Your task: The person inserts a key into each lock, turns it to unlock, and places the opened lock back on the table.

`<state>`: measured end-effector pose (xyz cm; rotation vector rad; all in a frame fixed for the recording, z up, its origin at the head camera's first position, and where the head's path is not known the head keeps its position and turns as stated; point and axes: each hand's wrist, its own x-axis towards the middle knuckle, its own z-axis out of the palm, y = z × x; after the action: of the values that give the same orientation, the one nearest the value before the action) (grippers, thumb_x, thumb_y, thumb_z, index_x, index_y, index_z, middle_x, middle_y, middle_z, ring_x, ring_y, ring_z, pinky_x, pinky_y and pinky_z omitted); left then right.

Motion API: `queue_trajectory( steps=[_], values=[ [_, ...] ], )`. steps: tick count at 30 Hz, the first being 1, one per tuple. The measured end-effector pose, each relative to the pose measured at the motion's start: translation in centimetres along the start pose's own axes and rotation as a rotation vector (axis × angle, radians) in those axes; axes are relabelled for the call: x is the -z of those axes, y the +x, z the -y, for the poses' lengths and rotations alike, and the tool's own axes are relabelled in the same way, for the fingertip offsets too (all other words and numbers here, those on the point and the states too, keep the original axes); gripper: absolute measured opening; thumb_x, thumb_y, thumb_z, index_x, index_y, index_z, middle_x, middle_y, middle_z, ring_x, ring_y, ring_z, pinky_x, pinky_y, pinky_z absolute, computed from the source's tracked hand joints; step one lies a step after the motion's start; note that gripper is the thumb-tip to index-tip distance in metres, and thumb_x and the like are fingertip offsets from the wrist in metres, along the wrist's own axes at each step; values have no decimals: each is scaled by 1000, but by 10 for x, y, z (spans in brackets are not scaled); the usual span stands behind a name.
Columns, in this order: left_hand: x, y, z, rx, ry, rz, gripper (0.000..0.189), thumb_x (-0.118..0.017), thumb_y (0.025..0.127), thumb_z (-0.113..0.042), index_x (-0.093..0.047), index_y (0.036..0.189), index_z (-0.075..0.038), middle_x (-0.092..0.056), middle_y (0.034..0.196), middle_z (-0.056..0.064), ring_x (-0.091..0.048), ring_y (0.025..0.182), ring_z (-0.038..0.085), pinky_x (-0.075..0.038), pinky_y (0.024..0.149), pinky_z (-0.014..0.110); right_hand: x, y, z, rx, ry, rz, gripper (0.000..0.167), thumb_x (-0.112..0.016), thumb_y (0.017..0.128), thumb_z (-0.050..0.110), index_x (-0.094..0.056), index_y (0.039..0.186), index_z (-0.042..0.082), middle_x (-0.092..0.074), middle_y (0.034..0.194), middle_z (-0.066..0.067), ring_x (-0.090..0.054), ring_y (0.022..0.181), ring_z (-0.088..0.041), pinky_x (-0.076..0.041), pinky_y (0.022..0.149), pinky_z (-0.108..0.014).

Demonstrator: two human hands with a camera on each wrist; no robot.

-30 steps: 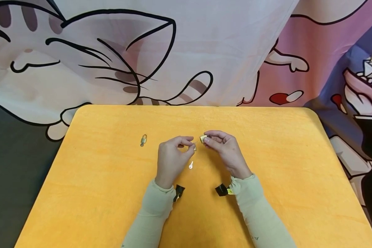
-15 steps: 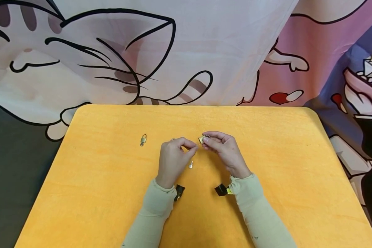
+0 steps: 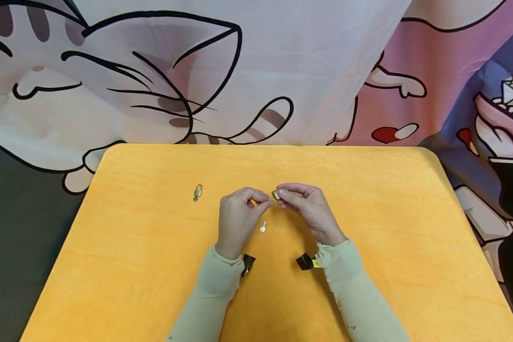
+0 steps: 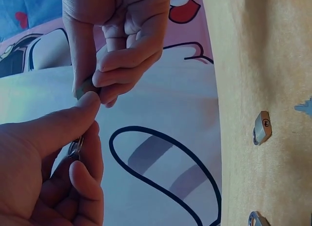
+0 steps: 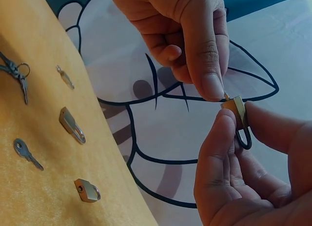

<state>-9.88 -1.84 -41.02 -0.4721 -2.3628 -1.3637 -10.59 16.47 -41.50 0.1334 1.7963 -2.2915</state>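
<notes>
My right hand (image 3: 308, 209) pinches a small brass padlock (image 5: 235, 111) by its sides, its dark shackle pointing back toward the palm. Opposite it, my left hand (image 3: 241, 218) pinches a small key (image 5: 226, 95) between thumb and forefinger. Only a short piece of the key shows, right at the end face of the padlock. In the left wrist view a metal key ring (image 4: 76, 147) hangs under the left thumb, partly hidden by the fingers. Below the hands in the head view, a loose silver key (image 3: 262, 227) lies on the yellow table.
On the table (image 3: 132, 247), a padlock with a key at its base (image 3: 197, 192) lies left of the hands. The right wrist view shows two more padlocks, one silvery padlock (image 5: 72, 125) and one brass padlock (image 5: 87, 191), plus ringed keys (image 5: 17, 74). A printed curtain (image 3: 325, 71) hangs behind.
My left hand has moved slightly right and my right hand slightly left and down, bringing the key up to the padlock. The loose key and the padlock at left stay put.
</notes>
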Motion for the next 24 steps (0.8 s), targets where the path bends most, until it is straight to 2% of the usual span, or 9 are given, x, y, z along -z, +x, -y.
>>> queue_trajectory(
  steps=[6, 14, 16, 20, 24],
  values=[
    [0, 1, 0, -8, 6, -8, 14, -90, 73, -9, -76, 74, -9, -76, 81, -1, -66, 68, 8, -51, 60, 22, -1, 0, 0, -7, -8, 2, 36, -66, 96, 3, -58, 122, -21, -75, 93, -4, -71, 81, -16, -59, 80, -31],
    [0, -1, -2, -4, 42, 5, 15, -91, 71, -11, -78, 75, -9, -75, 79, 0, -64, 63, 9, -51, 58, 21, -3, 0, -3, 5, -32, -3, 35, -67, 95, 2, -59, 119, -22, -76, 93, -6, -72, 82, -17, -57, 86, -41],
    [0, -1, -3, -27, 69, 2, 15, -91, 70, -12, -78, 76, -8, -75, 78, 1, -64, 62, 10, -51, 58, 22, -3, 0, -4, 11, -41, -3, 33, -67, 95, 2, -60, 118, -21, -76, 93, -6, -72, 81, -16, -57, 86, -42],
    [-1, -1, -3, -121, 138, -21, 17, -91, 70, -14, -78, 77, -6, -75, 78, 2, -70, 70, 14, -55, 64, 26, -3, 0, -5, 7, -33, -4, 32, -67, 96, 3, -62, 117, -20, -76, 91, -5, -72, 80, -15, -58, 83, -38],
    [-4, -1, -1, -180, 150, -43, 19, -91, 70, -14, -77, 77, -4, -75, 79, 3, -72, 76, 16, -57, 68, 28, -3, 1, -5, -7, -23, -13, 32, -66, 97, 5, -62, 117, -19, -75, 90, -3, -71, 78, -13, -59, 81, -34]
  ],
)
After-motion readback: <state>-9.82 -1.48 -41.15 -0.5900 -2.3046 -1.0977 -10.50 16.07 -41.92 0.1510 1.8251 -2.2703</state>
